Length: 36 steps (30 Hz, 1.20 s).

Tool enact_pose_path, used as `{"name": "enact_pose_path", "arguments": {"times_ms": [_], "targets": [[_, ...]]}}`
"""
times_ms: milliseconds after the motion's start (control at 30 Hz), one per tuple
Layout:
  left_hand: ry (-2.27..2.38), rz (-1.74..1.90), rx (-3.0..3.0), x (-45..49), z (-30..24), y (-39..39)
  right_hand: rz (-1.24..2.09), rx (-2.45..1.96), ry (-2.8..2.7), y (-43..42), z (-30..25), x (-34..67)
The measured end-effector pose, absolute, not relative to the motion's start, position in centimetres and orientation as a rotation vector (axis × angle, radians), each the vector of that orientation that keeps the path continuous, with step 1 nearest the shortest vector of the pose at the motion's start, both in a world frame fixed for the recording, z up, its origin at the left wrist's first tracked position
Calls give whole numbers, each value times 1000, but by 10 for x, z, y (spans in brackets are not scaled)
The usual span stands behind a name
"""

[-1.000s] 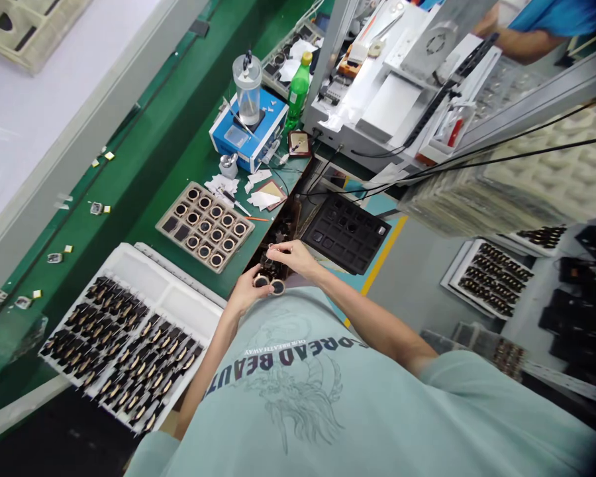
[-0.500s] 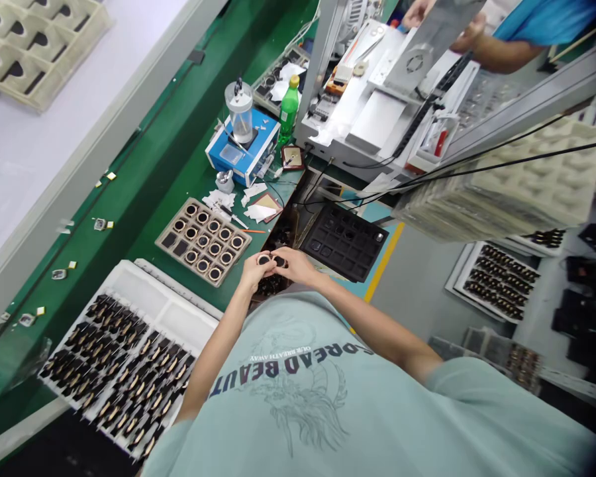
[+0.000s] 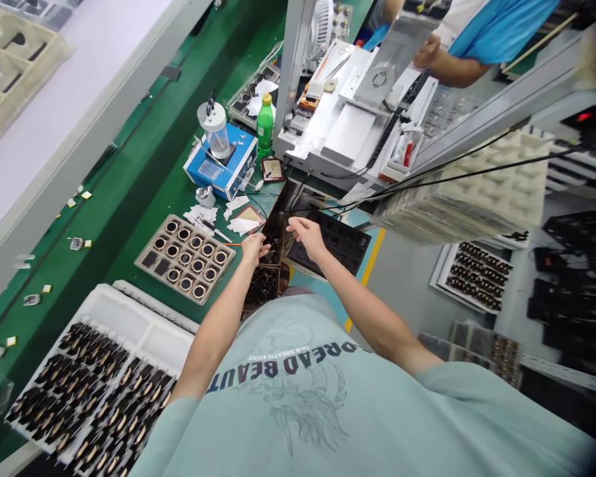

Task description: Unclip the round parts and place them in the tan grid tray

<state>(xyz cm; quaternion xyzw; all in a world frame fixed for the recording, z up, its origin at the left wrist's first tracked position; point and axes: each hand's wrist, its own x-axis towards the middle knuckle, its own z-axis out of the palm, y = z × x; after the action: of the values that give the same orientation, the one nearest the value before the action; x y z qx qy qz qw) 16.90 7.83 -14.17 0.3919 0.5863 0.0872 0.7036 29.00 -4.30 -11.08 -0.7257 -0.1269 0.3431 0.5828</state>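
Observation:
My left hand (image 3: 254, 249) is over the front edge of the green bench, fingers curled together; anything inside them is hidden. Apart from it, my right hand (image 3: 306, 236) hovers at the left side of a black compartment tray (image 3: 347, 246), thumb and fingers drawn together, with no piece discernible between them. Left of my left hand lies a beige tray (image 3: 151, 259) of round, dark-centred pieces with pale gold rings (image 3: 198, 265). Below my hands, a box of small dark parts (image 3: 262, 286) stands at the bench edge. A thin orange stick (image 3: 233, 244) lies beside my left hand.
A blue device (image 3: 222, 162) with a clear canister, a green bottle (image 3: 265, 126) and paper scraps (image 3: 243, 224) stand farther back on the bench. At lower left is a white rack (image 3: 110, 311) of black parts. Stacked pale trays (image 3: 457, 192) are at right; a co-worker's arm (image 3: 451, 66) is beyond.
My hands were together holding two round ringed pieces; now they are apart, the right one moved toward the black tray. The pieces no longer show in them. The camera view has shifted.

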Motion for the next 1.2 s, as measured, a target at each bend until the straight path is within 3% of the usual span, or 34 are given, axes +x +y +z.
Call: {"name": "enact_pose_path", "arguments": {"times_ms": [300,667,867,1000,1200], "targets": [[1285,278,814,147,-137,79,1071,-1367,145,-46,-119,270],[1085,514,944,52,-80,34,1564,-1200,-18,-24,-109,178],[1275,533,772,-8,-88,30,1155,-1562,-798,-33,-104,123],[1310,516,687,-30,-89,25,979,-1546,-1355,-39,-96,116],[1265,526,634,-47,-71,21,1124,-1557,-1186,-31,-98,104]]}}
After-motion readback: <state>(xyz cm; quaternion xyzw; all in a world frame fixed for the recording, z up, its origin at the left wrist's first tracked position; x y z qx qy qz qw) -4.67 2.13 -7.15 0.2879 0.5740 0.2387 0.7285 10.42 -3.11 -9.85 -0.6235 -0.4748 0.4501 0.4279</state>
